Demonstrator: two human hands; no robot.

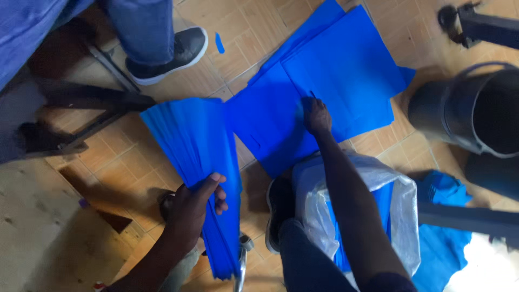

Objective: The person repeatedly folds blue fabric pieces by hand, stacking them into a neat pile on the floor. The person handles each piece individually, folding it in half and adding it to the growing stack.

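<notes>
Blue, thin and matte — that is the sheet material under both hands. The left hand is closed round a fanned stack of blue sheets, thumb laid across the top face and fingers curled underneath; the stack spreads wide away from the hand into many fine, parallel edges and narrows to a tight bundle just below the grip. The edges are too many and too close to count.

The right hand reaches forward with the arm straight, fingers pressed down flat onto a pile of flat blue sheets lying on the floor; whether it pinches anything I cannot tell. The pile shows at least three overlapping layers, slightly skewed, with straight cut edges and square corners. One small blue scrap lies apart, beyond the pile on the side of the left hand.

Under the right forearm sits one clear, crinkled plastic bag with more blue material inside, and just beside it, on the outer side, one bunched blue heap. Further out from the right hand stands one dark round bucket, smooth-walled with a thin wire handle.

The floor is of tan square tiles with pale joints. Beyond the left hand, another person's dark shoe with a white sole rests on them, below a blue trouser leg.
</notes>
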